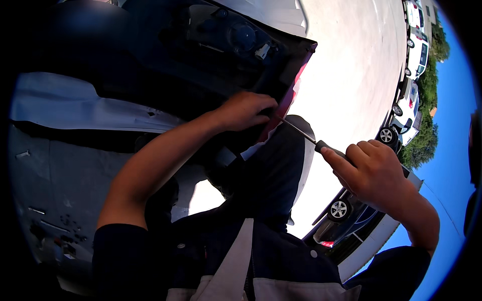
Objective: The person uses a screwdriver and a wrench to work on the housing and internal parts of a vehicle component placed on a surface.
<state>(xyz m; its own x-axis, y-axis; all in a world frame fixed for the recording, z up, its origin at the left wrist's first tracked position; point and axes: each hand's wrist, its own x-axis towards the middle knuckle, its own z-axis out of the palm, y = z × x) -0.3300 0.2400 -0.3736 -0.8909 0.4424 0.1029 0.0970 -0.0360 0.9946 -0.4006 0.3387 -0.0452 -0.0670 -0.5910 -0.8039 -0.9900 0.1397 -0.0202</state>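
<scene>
My right hand (pixel 364 168) is closed round the dark handle of a screwdriver (pixel 300 131), whose thin shaft reaches left to the red edge (pixel 287 95) of a dark vehicle body part (pixel 165 60). Close to the screwdriver's tip, my left hand (pixel 247 109) rests at the inner side of that edge, fingers curled; what, if anything, they grip is hidden in shadow. A recessed housing (pixel 241 35) with a pale connector (pixel 262 51) shows in the part above my hands.
A pale panel (pixel 60 100) lies at the left, above a grey surface (pixel 60 175) with scattered bolts and small tools (pixel 50 226). Beyond the edge are bright concrete ground (pixel 346 60), several parked cars (pixel 416 52) and trees. My bent leg (pixel 271 175) is below the part.
</scene>
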